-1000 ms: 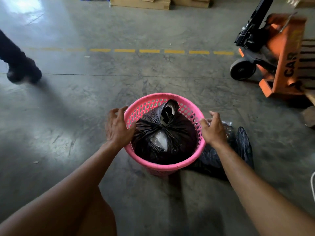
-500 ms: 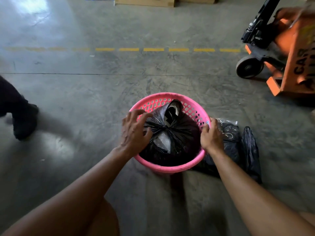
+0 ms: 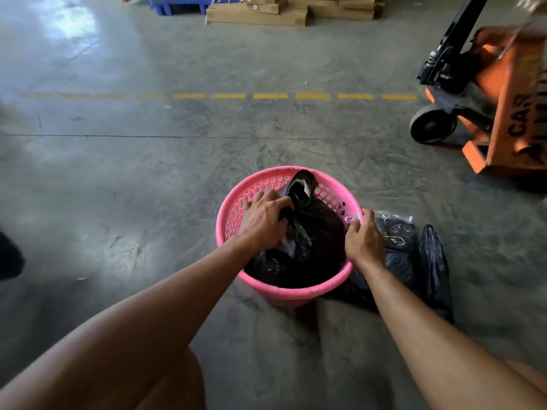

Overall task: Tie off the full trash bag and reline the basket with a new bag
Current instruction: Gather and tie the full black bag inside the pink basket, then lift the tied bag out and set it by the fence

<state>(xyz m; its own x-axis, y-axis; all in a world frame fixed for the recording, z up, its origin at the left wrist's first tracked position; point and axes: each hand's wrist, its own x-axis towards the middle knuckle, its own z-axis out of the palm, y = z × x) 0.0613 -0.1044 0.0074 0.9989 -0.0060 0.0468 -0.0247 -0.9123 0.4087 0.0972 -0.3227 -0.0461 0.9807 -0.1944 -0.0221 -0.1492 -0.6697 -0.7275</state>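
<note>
A round pink plastic basket (image 3: 236, 202) with a perforated wall stands on the concrete floor. Inside it sits a full black trash bag (image 3: 316, 232), its neck gathered and knotted near the far rim. My left hand (image 3: 263, 220) is inside the basket, fingers closed on the bag just below the knot. My right hand (image 3: 362, 238) grips the basket's right rim. On the floor right of the basket lie flat black bags (image 3: 432, 261), one in a clear wrapper.
An orange pallet jack (image 3: 500, 113) stands at the right, its wheel toward the basket. Flat cardboard boxes (image 3: 260, 14) and a blue pallet (image 3: 177, 4) line the far edge. A dashed yellow line (image 3: 228, 96) crosses the floor. A person's dark shoe (image 3: 9, 255) shows at the left edge.
My left hand moved from the basket's left rim into the basket and closed on the bag near its knot. My right hand stayed on the right rim. The shoe moved toward the left edge.
</note>
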